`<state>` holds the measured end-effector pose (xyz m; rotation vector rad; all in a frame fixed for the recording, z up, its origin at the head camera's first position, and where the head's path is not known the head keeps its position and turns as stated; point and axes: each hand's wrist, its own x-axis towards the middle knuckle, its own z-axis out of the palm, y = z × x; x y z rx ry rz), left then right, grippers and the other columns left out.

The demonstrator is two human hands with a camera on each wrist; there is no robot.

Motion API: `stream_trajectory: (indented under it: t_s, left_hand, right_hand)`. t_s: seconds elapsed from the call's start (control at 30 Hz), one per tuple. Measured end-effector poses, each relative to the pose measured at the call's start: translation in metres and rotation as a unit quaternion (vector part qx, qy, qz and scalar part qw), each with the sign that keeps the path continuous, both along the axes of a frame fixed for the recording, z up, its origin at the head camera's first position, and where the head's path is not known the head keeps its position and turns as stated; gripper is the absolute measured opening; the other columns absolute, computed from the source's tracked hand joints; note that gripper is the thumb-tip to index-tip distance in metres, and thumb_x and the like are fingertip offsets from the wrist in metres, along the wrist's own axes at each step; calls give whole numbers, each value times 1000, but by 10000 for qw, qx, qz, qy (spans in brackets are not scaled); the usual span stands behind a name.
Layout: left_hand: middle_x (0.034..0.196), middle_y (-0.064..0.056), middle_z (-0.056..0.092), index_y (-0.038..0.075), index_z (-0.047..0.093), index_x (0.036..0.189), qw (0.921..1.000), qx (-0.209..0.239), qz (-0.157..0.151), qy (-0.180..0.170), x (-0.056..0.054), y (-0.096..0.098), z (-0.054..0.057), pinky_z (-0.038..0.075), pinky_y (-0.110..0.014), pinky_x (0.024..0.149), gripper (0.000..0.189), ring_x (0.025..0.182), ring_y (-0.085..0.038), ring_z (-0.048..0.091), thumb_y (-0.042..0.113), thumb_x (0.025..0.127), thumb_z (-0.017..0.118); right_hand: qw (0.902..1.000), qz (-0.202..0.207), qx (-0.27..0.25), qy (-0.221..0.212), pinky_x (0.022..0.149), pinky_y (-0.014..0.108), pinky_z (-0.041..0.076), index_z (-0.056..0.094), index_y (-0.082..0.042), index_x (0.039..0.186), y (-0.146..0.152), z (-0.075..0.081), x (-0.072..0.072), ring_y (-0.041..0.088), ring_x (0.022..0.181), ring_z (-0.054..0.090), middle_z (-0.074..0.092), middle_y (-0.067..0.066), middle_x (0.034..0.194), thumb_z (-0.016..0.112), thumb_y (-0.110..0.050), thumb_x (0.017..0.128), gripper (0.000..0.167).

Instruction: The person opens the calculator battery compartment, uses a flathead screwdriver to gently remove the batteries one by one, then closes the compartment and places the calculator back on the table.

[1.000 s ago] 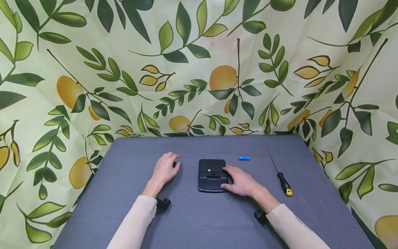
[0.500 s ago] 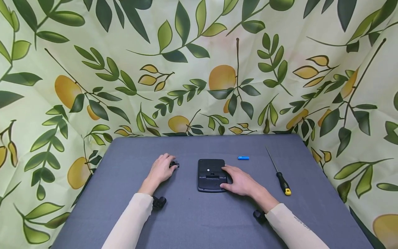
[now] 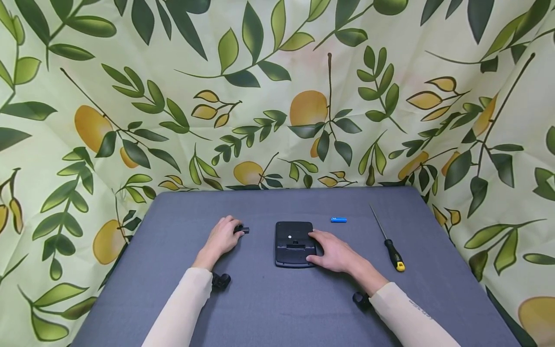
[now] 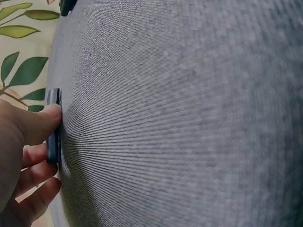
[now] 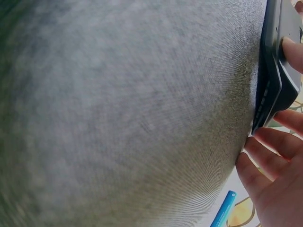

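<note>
A black calculator [image 3: 284, 258] lies face down mid-table, with a recessed battery slot in its back. My right hand [image 3: 336, 253] grips its right edge, thumb on the back and fingers along the side; the right wrist view shows this edge of the calculator [image 5: 279, 71] up close. To the left, my left hand [image 3: 220, 238] pinches a small, narrow black cover-like piece [image 4: 52, 146] between thumb and fingers, close over the cloth. In the head view one end of it pokes out past the fingertips.
A blue battery [image 3: 338, 220] lies beyond the right hand. Farther right is a screwdriver [image 3: 394, 255] with a black and yellow handle, its shaft pointing to the back. The grey cloth-covered table [image 3: 269, 308] meets a leaf-patterned fabric backdrop [image 3: 260, 111] behind.
My left hand has drawn slightly back and left, and the black piece, mostly hidden a second ago, now shows at its fingertips. The right hand stays on the calculator.
</note>
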<state>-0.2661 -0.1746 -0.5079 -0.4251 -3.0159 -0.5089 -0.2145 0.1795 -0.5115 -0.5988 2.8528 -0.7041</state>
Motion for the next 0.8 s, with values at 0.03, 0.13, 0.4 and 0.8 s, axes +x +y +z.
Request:
stream_trajectory:
  t_s: [0.03, 0.13, 0.4, 0.8]
  left_hand:
    - [116, -12, 64, 5, 72, 122, 10000, 1, -12, 10, 0, 0, 0, 49, -47, 93, 29, 107, -31, 59, 18, 96, 72]
    - [114, -12, 65, 4, 72, 121, 9999, -4, -64, 83, -1, -1, -1, 48, -47, 93, 29, 106, -32, 59, 18, 95, 73]
    - [112, -11, 65, 4, 73, 119, 9999, 88, -39, 54, 0, -2, -2, 48, -47, 92, 27, 105, -31, 59, 17, 95, 73]
    - [101, -8, 65, 5, 74, 113, 9982, 532, 208, -171, 1, 1, -3, 48, -46, 86, 26, 98, -28, 58, 19, 91, 76]
  right_hand:
    - [10000, -4, -7, -7, 109, 57, 39, 52, -6, 147, 0, 0, 0, 36, 141, 43, 45, 18, 154, 74, -44, 90, 72]
    - [10000, -5, -17, -28, 109, 57, 39, 51, -6, 147, 0, 1, 0, 36, 141, 43, 45, 18, 154, 74, -44, 90, 72]
    - [10000, -19, -43, -76, 109, 57, 39, 51, -7, 148, -1, 0, 0, 37, 141, 43, 45, 18, 154, 74, -44, 90, 73]
    - [9999, -39, -70, -124, 110, 57, 38, 50, -8, 149, 0, -1, 0, 36, 142, 41, 43, 18, 156, 74, -44, 90, 73]
